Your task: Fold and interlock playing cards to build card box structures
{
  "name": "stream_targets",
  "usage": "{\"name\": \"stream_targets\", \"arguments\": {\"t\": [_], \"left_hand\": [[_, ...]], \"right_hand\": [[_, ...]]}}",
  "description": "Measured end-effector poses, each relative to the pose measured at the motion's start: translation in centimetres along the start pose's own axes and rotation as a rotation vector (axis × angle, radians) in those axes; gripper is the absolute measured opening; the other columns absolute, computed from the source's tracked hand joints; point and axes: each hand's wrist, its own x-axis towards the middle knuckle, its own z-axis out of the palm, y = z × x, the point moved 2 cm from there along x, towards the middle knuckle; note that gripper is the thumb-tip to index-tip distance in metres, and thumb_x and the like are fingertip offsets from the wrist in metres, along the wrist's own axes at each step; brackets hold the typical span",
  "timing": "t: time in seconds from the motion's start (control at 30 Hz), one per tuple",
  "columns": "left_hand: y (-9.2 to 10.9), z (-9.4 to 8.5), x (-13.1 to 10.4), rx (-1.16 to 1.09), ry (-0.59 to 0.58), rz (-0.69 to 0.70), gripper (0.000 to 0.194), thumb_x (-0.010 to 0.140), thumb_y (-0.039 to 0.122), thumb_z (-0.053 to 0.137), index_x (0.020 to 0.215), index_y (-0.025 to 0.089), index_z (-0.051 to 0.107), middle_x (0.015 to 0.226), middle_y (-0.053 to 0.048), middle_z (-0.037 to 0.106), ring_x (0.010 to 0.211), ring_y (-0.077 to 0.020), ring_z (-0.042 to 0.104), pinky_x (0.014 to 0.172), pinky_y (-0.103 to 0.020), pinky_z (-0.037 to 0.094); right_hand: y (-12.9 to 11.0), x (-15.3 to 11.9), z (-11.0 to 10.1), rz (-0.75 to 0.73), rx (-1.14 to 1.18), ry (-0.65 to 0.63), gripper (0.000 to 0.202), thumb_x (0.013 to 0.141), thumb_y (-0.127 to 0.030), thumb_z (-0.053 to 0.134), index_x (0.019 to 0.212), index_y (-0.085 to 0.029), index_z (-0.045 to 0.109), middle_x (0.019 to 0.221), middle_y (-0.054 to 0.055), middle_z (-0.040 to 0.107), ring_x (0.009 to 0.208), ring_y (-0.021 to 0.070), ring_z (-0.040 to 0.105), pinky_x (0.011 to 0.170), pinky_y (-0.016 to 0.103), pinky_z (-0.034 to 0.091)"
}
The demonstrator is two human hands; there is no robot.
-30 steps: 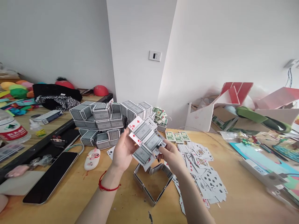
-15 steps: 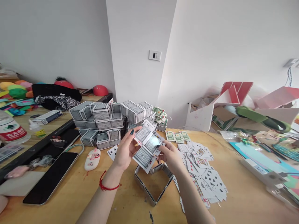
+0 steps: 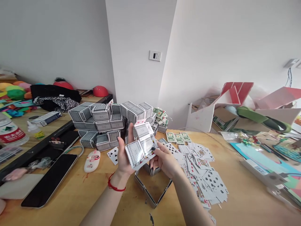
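Note:
My right hand (image 3: 164,158) pinches folded playing cards (image 3: 137,150) joined in a strip, thumb on top and fingers beneath. The strip shows patterned grey backs, with one flap standing up at its far end. My left hand (image 3: 124,158) is open beside the strip's left edge, its thumb raised off the cards. Some of its fingers are hidden behind them. Below the hands, a frame of folded cards (image 3: 144,190) stands on the table, forming an open four-sided ring. Its far side is partly covered by my right hand.
Stacked blocks of folded cards (image 3: 103,121) stand at the back. Loose playing cards (image 3: 211,185) spread on the right, near green card stacks (image 3: 178,137). A white mouse (image 3: 92,161) and a black phone-like slab (image 3: 49,180) lie left. A box of scraps (image 3: 199,117) sits back right.
The strip has tilted and moved slightly left and down, with its far flap now folded up. My left thumb has come off the cards. My right hand has shifted left with the strip.

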Motion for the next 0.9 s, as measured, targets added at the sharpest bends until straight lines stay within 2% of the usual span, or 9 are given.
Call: {"name": "stream_targets", "arguments": {"t": [0.17,0.27,0.37,0.47,0.57,0.67,0.77,0.83,0.9], "left_hand": [[-0.9,-1.3,0.3,-0.117,-0.03,-0.134,0.074,0.073,0.068,0.04,0.134,0.027,0.037,0.124,-0.01,0.057,0.117,-0.0323,0.048,0.091,-0.045,0.04],[-1.3,-2.3,0.5,-0.216,-0.126,-0.211,0.073,0.073,0.064,0.044,0.133,0.023,0.039,0.122,-0.013,0.058,0.117,-0.0349,0.048,0.092,-0.048,0.039],[-1.3,-2.5,0.6,-0.287,-0.225,-0.269,0.07,0.074,0.058,0.049,0.132,0.02,0.04,0.121,-0.014,0.059,0.114,-0.0361,0.05,0.091,-0.05,0.04],[-1.3,-2.0,0.6,-0.303,-0.201,-0.295,0.06,0.077,0.046,0.05,0.131,0.022,0.042,0.117,-0.012,0.061,0.102,-0.0326,0.059,0.086,-0.048,0.045],[-1.3,-1.6,0.9,-0.316,-0.118,-0.283,0.051,0.078,0.039,0.049,0.126,0.023,0.046,0.108,-0.009,0.065,0.084,-0.0259,0.065,0.078,-0.044,0.05],[-1.2,-1.8,1.2,-0.336,-0.033,-0.28,0.044,0.077,0.039,0.05,0.116,0.019,0.054,0.096,-0.008,0.068,0.078,-0.0242,0.066,0.076,-0.043,0.051],[-0.9,-2.3,1.4,-0.357,0.042,-0.28,0.033,0.077,0.037,0.053,0.102,0.018,0.059,0.091,-0.007,0.069,0.079,-0.0234,0.066,0.078,-0.042,0.051],[-0.7,-2.6,1.5,-0.349,0.075,-0.297,0.029,0.077,0.036,0.053,0.097,0.017,0.06,0.088,-0.007,0.069,0.077,-0.0221,0.066,0.076,-0.039,0.052],[-0.6,-2.8,1.6,-0.338,0.064,-0.328,0.028,0.078,0.038,0.052,0.095,0.017,0.06,0.084,-0.007,0.068,0.074,-0.0213,0.066,0.073,-0.038,0.053]], "right_hand": [[0.4,0.3,-1.1,0.054,-0.047,0.018,0.021,0.071,-0.026,0.058,0.086,-0.02,0.044,0.049,-0.007,0.057,0.032,0.0062,0.048,0.032,0.013,0.031],[0.5,0.5,-1.9,0.107,-0.058,-0.012,0.015,0.067,-0.023,0.058,0.073,-0.019,0.044,0.045,-0.008,0.052,0.027,0.0037,0.041,0.028,0.013,0.023],[0.6,0.5,-2.1,0.173,-0.095,-0.036,0.017,0.067,-0.025,0.058,0.066,-0.019,0.042,0.043,-0.009,0.049,0.025,0.0026,0.036,0.026,0.014,0.021],[0.5,0.4,-1.7,0.21,-0.16,-0.074,0.019,0.069,-0.031,0.059,0.07,-0.019,0.044,0.041,-0.009,0.048,0.025,0.0043,0.038,0.026,0.014,0.024],[0.4,0.5,-2.0,0.202,-0.326,-0.071,0.029,0.077,-0.047,0.052,0.079,-0.019,0.049,0.045,-0.005,0.054,0.03,0.0085,0.048,0.028,0.016,0.031],[0.2,1.2,-4.6,0.113,-0.64,0.148,0.039,0.085,-0.053,0.035,0.094,-0.019,0.051,0.055,-0.001,0.06,0.038,0.0127,0.056,0.036,0.022,0.042],[0.1,1.9,-8.8,0.045,-1.214,0.577,0.033,0.089,-0.04,0.032,0.104,-0.02,0.054,0.078,0.005,0.066,0.064,0.0162,0.065,0.059,0.027,0.049],[0.9,2.4,-11.1,0.071,-1.32,0.661,0.03,0.083,-0.034,0.046,0.105,-0.017,0.056,0.101,0.013,0.062,0.092,0.026,0.061,0.076,0.036,0.046],[2.0,2.9,-12.5,0.099,-1.378,0.678,0.035,0.074,-0.032,0.059,0.104,-0.014,0.058,0.111,0.018,0.057,0.105,0.0332,0.053,0.082,0.04,0.042]]}}
